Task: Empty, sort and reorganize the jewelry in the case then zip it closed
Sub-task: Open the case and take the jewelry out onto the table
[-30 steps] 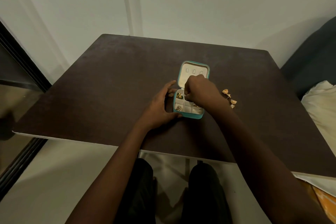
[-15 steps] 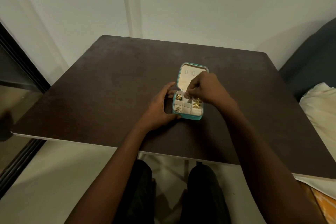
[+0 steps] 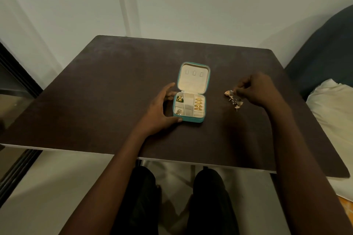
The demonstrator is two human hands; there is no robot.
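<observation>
— Head view puts your left hand (image 3: 159, 109) against the left side of the jewelry case (image 3: 189, 108), right?

— Yes. Your fingers (image 3: 169, 89) lie fairly straight along that side and your thumb (image 3: 174, 119) touches the near left corner; nothing is pinched in it.

— And your right hand (image 3: 255, 89)?

— It hovers to the right of the case, well apart from it, fingertips drawn together in a pinch on a small piece of jewelry (image 3: 232, 92). Which kind of piece it is, you cannot tell from here.

— What sits under that hand?

— A little cluster of loose earrings (image 3: 236, 102) on the table (image 3: 114, 91), gold and silvery, just beside and below your fingertips.

— Now the case itself.

— It stands near the middle of the table, teal outside, cream inside, its lid (image 3: 193, 78) open and tilted up away from you, three small loops on the lid's lining. Four gold rings (image 3: 198, 104) sit in a row in the right-hand slot. A green and gold piece (image 3: 179, 99) fills the far left compartment, and a small gold item (image 3: 179, 112) lies in the near left one. The middle compartments show only cream lining.

— Further out?

— A dark sofa (image 3: 324, 53) with a pale cushion (image 3: 332, 108) to your right, a white wall (image 3: 191, 2) beyond the table.
</observation>
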